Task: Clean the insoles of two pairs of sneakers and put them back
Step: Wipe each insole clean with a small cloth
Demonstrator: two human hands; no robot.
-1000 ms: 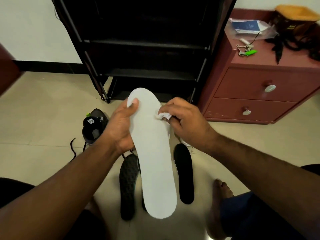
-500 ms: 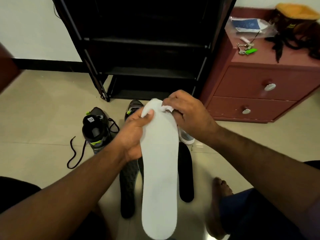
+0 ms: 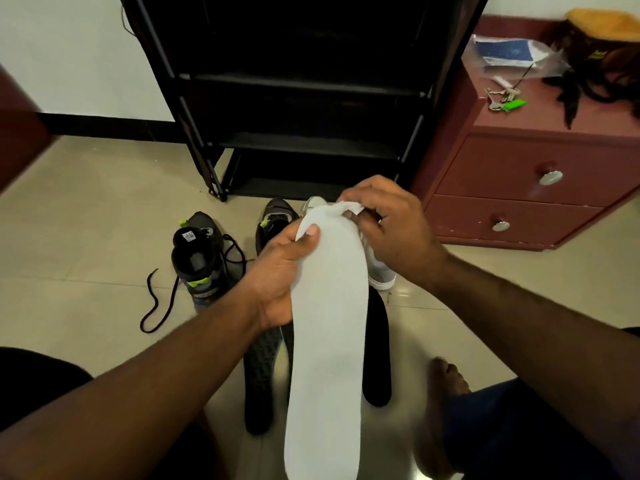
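Two hands held one white insole (image 3: 329, 323) above the floor, in front of the black shoe rack (image 3: 304, 98). The left hand (image 3: 277, 275) gripped its edge; the right hand (image 3: 388, 223) pinched a white tissue (image 3: 349, 206) against its top.

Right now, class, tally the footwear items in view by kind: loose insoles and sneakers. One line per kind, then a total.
Insoles: 3, a white foam insole in hand, a black textured insole, a plain black insole on the floor.
Sneakers: 3, two black, one white.
Total: 6
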